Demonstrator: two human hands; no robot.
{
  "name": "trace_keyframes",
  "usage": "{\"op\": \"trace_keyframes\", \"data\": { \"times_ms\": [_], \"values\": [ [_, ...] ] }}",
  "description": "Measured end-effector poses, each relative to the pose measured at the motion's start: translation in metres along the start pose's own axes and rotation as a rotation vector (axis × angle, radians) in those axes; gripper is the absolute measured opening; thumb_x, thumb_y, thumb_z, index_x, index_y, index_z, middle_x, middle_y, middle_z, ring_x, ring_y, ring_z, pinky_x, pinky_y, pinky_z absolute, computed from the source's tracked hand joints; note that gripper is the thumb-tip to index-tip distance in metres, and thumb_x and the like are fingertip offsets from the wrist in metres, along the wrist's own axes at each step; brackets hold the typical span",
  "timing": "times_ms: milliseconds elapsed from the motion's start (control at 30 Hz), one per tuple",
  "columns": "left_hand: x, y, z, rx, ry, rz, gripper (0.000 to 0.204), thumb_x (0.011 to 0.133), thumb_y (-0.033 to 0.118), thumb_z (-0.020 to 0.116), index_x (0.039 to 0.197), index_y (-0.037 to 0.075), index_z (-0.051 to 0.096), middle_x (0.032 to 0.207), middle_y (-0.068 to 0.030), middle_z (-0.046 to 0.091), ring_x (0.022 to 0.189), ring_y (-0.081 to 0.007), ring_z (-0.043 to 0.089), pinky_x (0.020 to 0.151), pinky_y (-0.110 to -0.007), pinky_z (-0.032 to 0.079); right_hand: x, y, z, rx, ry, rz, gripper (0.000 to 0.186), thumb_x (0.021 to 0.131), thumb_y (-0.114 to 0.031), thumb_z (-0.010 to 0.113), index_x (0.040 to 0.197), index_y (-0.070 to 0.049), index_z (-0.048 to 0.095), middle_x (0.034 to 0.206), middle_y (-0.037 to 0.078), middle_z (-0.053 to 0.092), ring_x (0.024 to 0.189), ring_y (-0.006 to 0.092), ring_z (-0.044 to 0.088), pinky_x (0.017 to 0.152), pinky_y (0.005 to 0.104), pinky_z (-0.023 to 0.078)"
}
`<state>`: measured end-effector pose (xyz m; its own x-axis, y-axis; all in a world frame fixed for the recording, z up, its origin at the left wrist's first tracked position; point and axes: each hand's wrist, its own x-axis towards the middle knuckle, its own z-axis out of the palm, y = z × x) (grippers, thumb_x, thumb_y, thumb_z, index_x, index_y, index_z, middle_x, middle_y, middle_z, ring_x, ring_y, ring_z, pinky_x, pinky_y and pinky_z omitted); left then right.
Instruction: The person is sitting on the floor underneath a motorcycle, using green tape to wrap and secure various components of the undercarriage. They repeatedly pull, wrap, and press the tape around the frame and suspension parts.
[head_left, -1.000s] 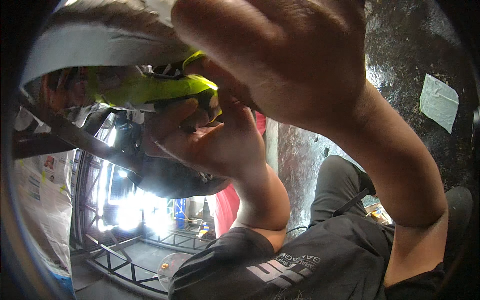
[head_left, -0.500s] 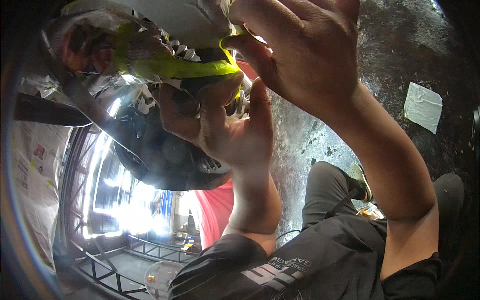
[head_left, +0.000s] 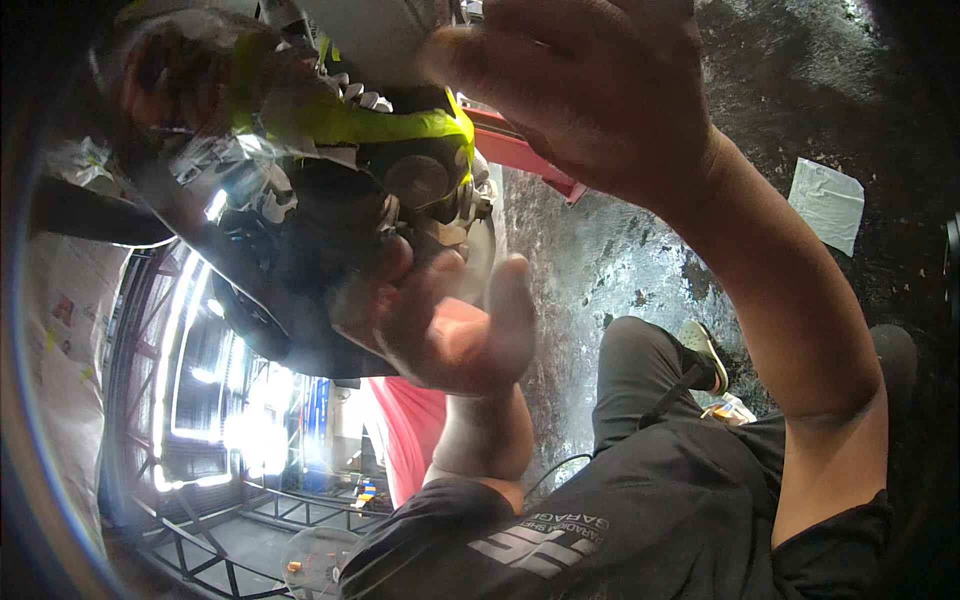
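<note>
An assembly under a grey panel [head_left: 390, 30] carries bright yellow-green tape [head_left: 360, 125], with white scraps and dark mechanical parts [head_left: 350, 205] around it. Just below these parts, my left hand [head_left: 440, 320] is raised palm up, blurred, its fingers apart and nothing visible in it. My right hand [head_left: 590, 85] is high at the top, beside the panel and over the tape's end; its fingertips are partly hidden and blurred, so whether it grips anything is unclear.
A pink-red cloth [head_left: 405, 430] hangs behind my left arm. A white square sheet [head_left: 825, 205] lies on the mottled dark surface [head_left: 770, 60] at right. Printed paper [head_left: 70, 380] covers something at far left. A metal truss [head_left: 210, 550] and bright lights appear beyond.
My left hand has dropped away from the tape, its fingers spreading, exposing dark parts. My right hand has shifted up and slightly left; it was pinching the tape's end earlier.
</note>
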<state>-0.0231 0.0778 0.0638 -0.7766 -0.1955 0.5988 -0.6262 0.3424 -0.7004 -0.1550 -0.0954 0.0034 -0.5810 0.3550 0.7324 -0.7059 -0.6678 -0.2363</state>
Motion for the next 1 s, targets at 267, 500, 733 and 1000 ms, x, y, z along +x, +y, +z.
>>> {"op": "trace_keyframes", "data": {
  "times_ms": [267,500,733,1000],
  "values": [
    [0.087,-0.035,-0.033,0.053,-0.564,0.212,0.041,0.08,0.002,0.079,0.118,0.018,0.078,0.095,-0.0064,0.069,0.089,-0.0248,0.065,0.083,-0.04,0.054,0.008,-0.017,-0.015,0.042,-0.085,0.08,0.014,0.087,-0.02,0.069,0.08,-0.023,0.058,0.068,-0.005,0.051,0.058,0.011,0.049,0.077,0.0398,0.036],
    [0.155,-0.047,-0.063,0.26,-0.714,0.622,0.044,0.081,0.004,0.076,0.121,0.023,0.075,0.093,-0.0076,0.068,0.086,-0.0285,0.067,0.078,-0.043,0.054,0.018,-0.015,-0.017,0.069,-0.048,0.134,0.014,0.081,-0.02,0.072,0.08,-0.022,0.059,0.068,-0.005,0.054,0.062,0.0131,0.054,0.074,0.0382,0.037],
    [0.181,-0.06,-0.051,0.289,-0.681,0.928,0.037,0.085,0.01,0.075,0.12,0.019,0.073,0.096,-0.0085,0.07,0.092,-0.0286,0.071,0.081,-0.043,0.057,0.019,-0.025,-0.026,0.021,-0.113,0.13,0.021,0.076,-0.027,0.079,0.074,-0.023,0.059,0.072,-0.007,0.057,0.066,0.0141,0.055,0.081,0.0374,0.034],
    [0.181,-0.087,-0.034,0.118,-0.457,0.862,0.036,0.083,0.015,0.077,0.119,0.016,0.072,0.096,-0.008,0.073,0.092,-0.0274,0.072,0.082,-0.04,0.059,0.014,-0.033,-0.039,-0.164,-0.208,0.113,0.033,0.086,-0.038,0.084,0.079,-0.018,0.058,0.073,-0.006,0.063,0.068,0.0157,0.059,0.08,0.0384,0.034]
  ]
}}
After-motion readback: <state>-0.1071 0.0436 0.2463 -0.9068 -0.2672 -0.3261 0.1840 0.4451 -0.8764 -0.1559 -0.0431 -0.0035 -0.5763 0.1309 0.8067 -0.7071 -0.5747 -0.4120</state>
